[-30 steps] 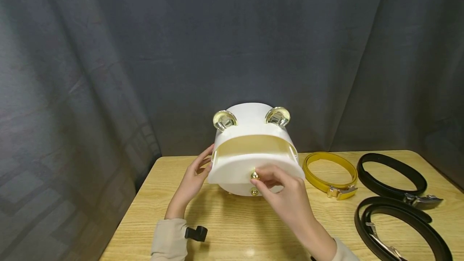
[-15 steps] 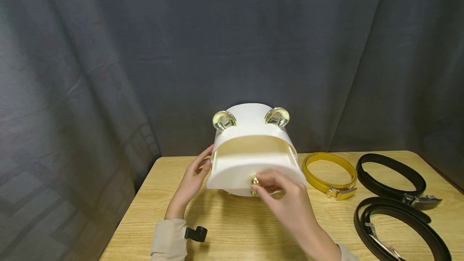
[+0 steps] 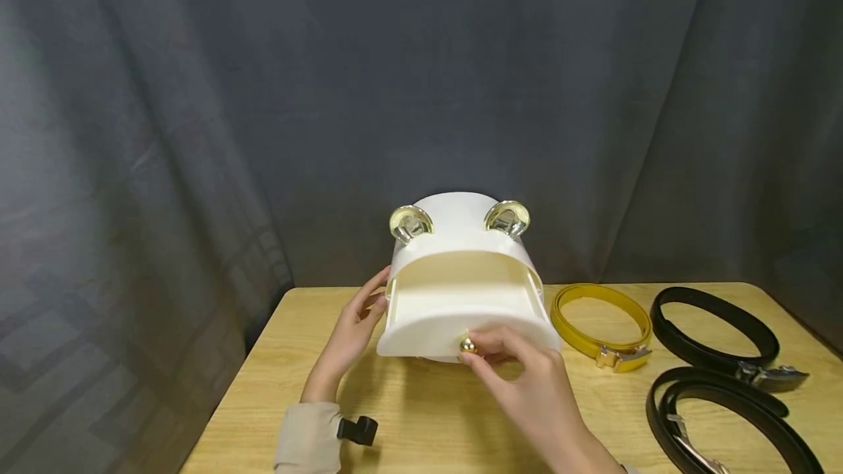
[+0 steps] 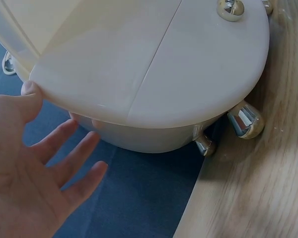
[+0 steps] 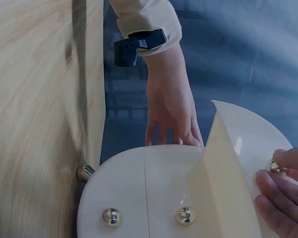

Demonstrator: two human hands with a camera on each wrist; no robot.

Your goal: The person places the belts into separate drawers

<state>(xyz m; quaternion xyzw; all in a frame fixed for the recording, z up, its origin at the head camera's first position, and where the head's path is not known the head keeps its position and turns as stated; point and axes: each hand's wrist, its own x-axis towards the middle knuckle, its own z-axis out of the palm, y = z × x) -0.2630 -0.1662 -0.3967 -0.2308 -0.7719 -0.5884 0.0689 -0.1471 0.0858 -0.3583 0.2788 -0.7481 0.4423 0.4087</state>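
A white rounded storage box (image 3: 457, 222) with gold ear-shaped pieces on top stands on the table. Its top drawer (image 3: 421, 339) is pulled partly out. My right hand (image 3: 527, 375) pinches the drawer's gold knob (image 3: 467, 345) between thumb and fingers. At the box's left side is my left hand (image 3: 347, 331); in the left wrist view its thumb (image 4: 31, 96) touches the front edge and the other fingers extend loosely along the side. Gold knobs (image 5: 186, 215) of the lower drawers show in the right wrist view, below the pulled-out drawer. The drawer looks bare inside where visible.
To the right of the box lie a coiled yellow belt (image 3: 568, 328), a coiled black belt (image 3: 757, 324) and, nearer, another coiled black belt (image 3: 658, 401). A dark grey curtain (image 3: 448, 79) hangs behind the wooden table (image 3: 421, 423).
My right hand has drawn the top drawer further out toward me, so its front now covers the lower knob in the head view. The left hand stays at the box's side.
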